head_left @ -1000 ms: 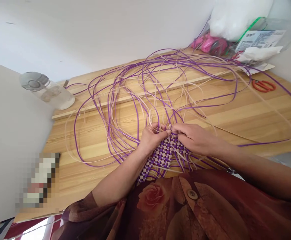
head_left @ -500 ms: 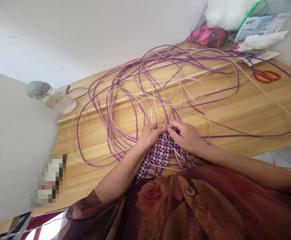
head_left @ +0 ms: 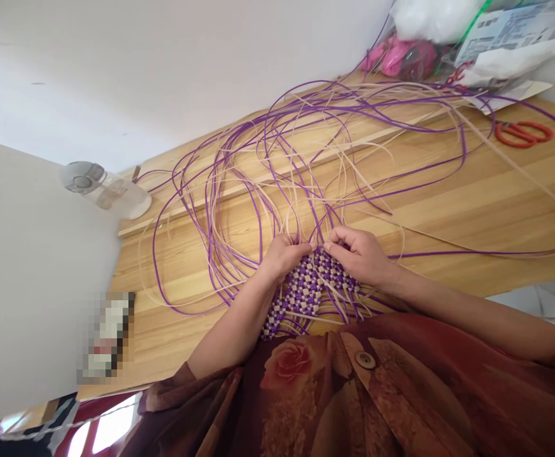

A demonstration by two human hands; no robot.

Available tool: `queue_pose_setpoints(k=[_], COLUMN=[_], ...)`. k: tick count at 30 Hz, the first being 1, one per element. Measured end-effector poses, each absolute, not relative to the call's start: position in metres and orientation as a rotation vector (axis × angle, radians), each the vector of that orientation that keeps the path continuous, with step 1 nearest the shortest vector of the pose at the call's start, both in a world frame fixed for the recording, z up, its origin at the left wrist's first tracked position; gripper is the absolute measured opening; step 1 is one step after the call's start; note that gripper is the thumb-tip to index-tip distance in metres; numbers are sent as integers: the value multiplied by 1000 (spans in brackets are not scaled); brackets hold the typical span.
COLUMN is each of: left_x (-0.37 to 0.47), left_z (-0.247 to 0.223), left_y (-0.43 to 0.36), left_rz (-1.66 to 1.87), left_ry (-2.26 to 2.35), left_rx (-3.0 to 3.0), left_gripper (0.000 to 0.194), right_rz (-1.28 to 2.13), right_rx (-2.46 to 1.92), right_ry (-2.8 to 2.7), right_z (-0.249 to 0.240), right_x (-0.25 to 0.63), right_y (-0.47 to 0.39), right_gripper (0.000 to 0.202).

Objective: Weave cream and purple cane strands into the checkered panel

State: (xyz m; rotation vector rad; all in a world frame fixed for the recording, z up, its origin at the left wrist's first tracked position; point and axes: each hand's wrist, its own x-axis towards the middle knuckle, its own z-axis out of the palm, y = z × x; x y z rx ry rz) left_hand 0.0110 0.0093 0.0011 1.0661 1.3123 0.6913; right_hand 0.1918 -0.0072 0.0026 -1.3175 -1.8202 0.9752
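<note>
A woven piece (head_left: 302, 293) in a purple and cream check lies near the table's front edge, against my clothing. At its upper edge my left hand (head_left: 284, 255) is closed, thumb and finger pinching the weave. Close beside it, my right hand (head_left: 359, 254) pinches at the same edge, seemingly on a strand; the fingertips hide exactly which. Long loose purple strands (head_left: 260, 222) and cream strands fan out from the piece across the table. Shorter strand ends (head_left: 339, 298) stick out below my right hand.
Orange-handled scissors (head_left: 524, 134) lie at the right. Behind them are plastic bags (head_left: 437, 22), a pink bundle (head_left: 408, 57) and papers. A clear bottle with a grey lid (head_left: 110, 190) stands at the left back. A pixelated object (head_left: 108, 336) lies at the left edge of the wooden table (head_left: 177, 343).
My right hand has shifted slightly, its thumb now straighter along the edge, and more of the weave shows beneath it. My left hand keeps its pinch. The view has turned a little.
</note>
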Motion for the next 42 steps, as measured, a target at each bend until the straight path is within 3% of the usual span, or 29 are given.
queue_pose_setpoints(k=[4, 9, 13, 21, 29, 31, 35, 37, 42], left_x=[8, 4, 3, 1, 3, 3, 2, 2, 2], left_z=[0, 3, 3, -3, -4, -3, -1, 0, 2], left_y=[8, 5, 5, 7, 8, 7, 6, 6, 6], left_rz=[701, 755, 809, 795, 795, 776, 753, 742, 722], left_ry=[1226, 1137, 1184, 1251, 1320, 1326, 1316, 1320, 1313], left_rx=[1126, 1116, 1260, 1356, 1332, 1348, 1400, 1404, 1380], left_gripper=[28, 36, 38, 40, 36, 36, 36, 33, 28], right_rz=[985, 390, 402, 499, 79, 220, 922, 791, 262], right_rx=[-1345, -1081, -1048, -1223, -1473, -1513, -1119, -1127, -904], right_ry=[-1822, -2279, -2568, -2712, -2517, -2666, -2940, -2822, -2788], right_z=[10, 39, 53, 54, 64, 74, 93, 96, 82], right_x=[197, 200, 201, 203, 221, 220, 207, 202, 208], right_y=[-13, -30, -36, -47, -28, -30, -41, -38, -8], right_gripper=[21, 25, 14, 14, 21, 18, 26, 19, 27])
